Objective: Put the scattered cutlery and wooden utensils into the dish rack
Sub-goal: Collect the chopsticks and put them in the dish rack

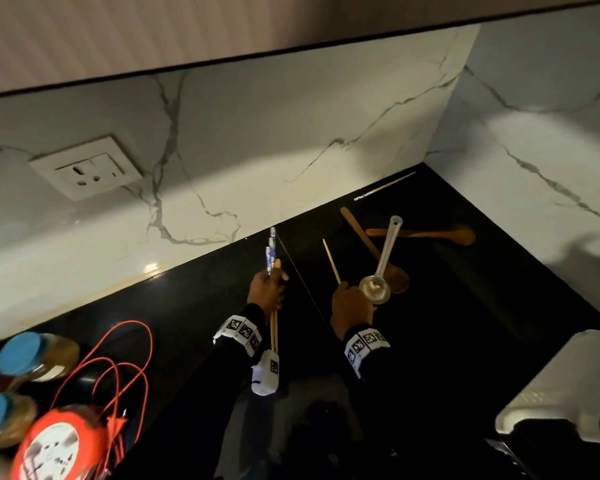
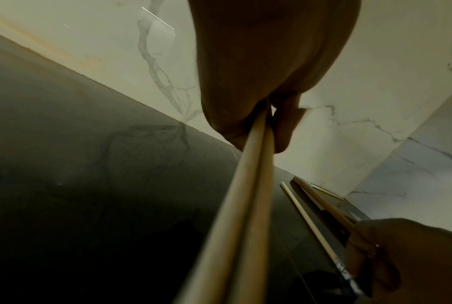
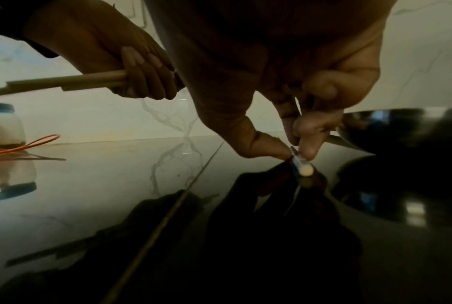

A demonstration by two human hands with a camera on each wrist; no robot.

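Observation:
My left hand [image 1: 269,289] grips a pair of wooden chopsticks [image 1: 274,327] with blue patterned tops, held above the black counter [image 1: 482,306]. The left wrist view shows the chopsticks [image 2: 245,205] running out of my left hand's fist [image 2: 258,82]. My right hand [image 1: 343,289] pinches the near end of a single chopstick [image 1: 331,261], whose far end points at the wall. In the right wrist view thumb and fingers close on that chopstick's end [image 3: 304,168], just above the counter. Beside my right hand, a metal ladle [image 1: 381,268] lies across a wooden spoon [image 1: 361,233].
A second wooden spoon [image 1: 423,233] and another chopstick [image 1: 385,186] lie near the back corner. Blue-lidded jars [image 1: 32,355] and an orange cord [image 1: 118,358] sit at the left. A white object [image 1: 551,393] stands at the lower right. Marble walls [image 1: 291,133] bound the counter.

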